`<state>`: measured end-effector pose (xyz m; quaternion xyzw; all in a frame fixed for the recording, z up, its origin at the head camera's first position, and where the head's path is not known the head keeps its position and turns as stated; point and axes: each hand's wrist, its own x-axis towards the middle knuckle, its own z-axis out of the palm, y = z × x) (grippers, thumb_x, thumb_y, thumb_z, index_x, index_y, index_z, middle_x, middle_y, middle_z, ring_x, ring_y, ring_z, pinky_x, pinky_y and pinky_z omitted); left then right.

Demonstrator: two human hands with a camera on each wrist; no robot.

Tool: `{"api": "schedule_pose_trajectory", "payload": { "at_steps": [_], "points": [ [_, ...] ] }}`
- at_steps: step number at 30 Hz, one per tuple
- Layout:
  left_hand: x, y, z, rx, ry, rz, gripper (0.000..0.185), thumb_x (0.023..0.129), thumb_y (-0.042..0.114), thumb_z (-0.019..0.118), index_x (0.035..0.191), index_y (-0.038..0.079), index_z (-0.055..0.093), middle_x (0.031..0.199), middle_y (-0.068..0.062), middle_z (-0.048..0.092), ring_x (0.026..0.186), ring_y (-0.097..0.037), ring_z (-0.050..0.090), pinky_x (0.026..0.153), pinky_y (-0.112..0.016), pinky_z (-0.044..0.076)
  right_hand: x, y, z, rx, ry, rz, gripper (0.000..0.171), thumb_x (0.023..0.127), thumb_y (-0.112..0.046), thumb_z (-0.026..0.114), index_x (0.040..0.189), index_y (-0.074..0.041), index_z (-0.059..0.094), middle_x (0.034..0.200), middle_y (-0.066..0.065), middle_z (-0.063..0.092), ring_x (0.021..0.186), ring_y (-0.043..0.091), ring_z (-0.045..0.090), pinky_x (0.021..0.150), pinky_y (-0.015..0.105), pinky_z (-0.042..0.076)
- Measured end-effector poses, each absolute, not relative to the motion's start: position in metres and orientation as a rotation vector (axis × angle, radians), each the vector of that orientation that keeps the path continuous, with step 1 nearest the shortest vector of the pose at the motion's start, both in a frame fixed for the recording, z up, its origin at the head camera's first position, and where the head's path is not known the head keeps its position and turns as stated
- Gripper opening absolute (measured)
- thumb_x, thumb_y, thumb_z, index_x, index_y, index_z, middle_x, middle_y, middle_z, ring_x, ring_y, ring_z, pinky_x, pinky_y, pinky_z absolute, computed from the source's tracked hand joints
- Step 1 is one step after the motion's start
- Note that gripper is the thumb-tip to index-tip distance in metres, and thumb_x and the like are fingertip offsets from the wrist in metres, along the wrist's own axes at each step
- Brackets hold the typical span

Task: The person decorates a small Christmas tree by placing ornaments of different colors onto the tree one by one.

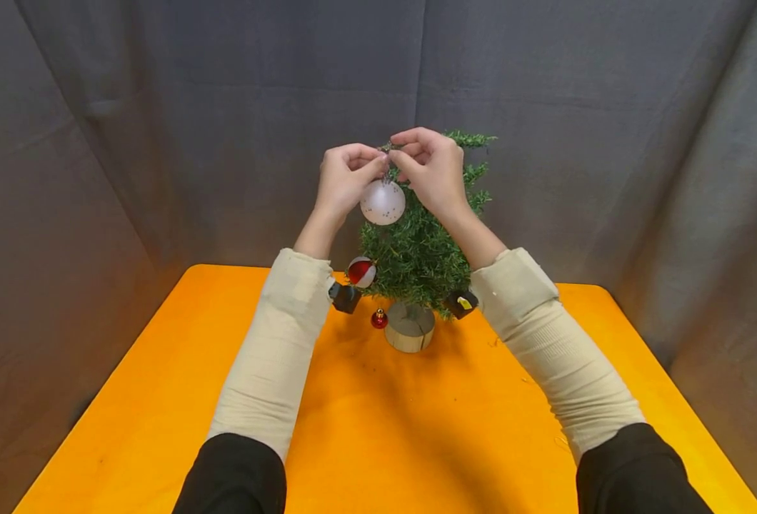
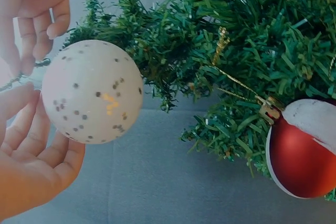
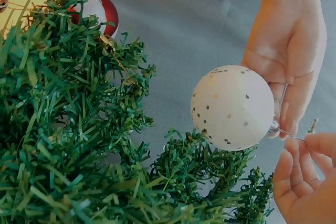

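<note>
A small green artificial tree (image 1: 420,246) stands on a wooden stump base (image 1: 409,328) on the orange table (image 1: 417,442). Near its top, both hands pinch the thin hanging loop (image 3: 287,132) of a white speckled bauble (image 1: 382,202), which dangles just below the fingers. My left hand (image 1: 373,165) holds the loop from the left, my right hand (image 1: 400,157) from the right, against the tree's tip. The left wrist view shows the bauble (image 2: 92,92) between my left hand (image 2: 26,129) and right hand (image 2: 37,30). In the right wrist view the bauble (image 3: 233,107) hangs beside the branches (image 3: 68,129).
A red-and-white bauble (image 1: 361,272) hangs low on the tree's left side, also close in the left wrist view (image 2: 302,150). A small red bauble (image 1: 379,319) hangs near the stump. Grey cloth (image 1: 160,107) backs the table on all sides.
</note>
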<state>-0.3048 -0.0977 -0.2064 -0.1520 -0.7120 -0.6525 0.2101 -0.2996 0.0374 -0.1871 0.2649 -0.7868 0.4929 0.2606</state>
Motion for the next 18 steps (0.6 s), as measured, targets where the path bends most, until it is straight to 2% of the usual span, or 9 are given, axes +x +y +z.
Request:
{"api": "schedule_pose_trajectory", "payload": {
  "at_steps": [6, 18],
  "points": [
    [-0.300, -0.099, -0.205, -0.434, -1.951, -1.817, 0.016, 0.083, 0.008, 0.063, 0.088, -0.008, 0.064, 0.078, -0.008, 0.064, 0.075, -0.017, 0.060, 0.073, -0.028, 0.049, -0.300, 0.041, -0.189, 0.779, -2.094, 1.343, 0.018, 0.085, -0.008, 0.060, 0.100, 0.003, 0.065, 0.078, 0.016, 0.063, 0.053, 0.006, 0.055, 0.049, 0.019, 0.047],
    [-0.290, -0.100, -0.203, -0.403, -1.920, -1.668, 0.017, 0.082, 0.009, 0.065, 0.089, -0.006, 0.067, 0.082, -0.011, 0.065, 0.073, -0.017, 0.058, 0.070, -0.023, 0.046, -0.300, 0.048, -0.192, 0.882, -2.074, 1.311, 0.019, 0.085, -0.007, 0.060, 0.101, 0.003, 0.063, 0.077, 0.014, 0.063, 0.055, 0.015, 0.057, 0.050, 0.022, 0.047]
  ]
}}
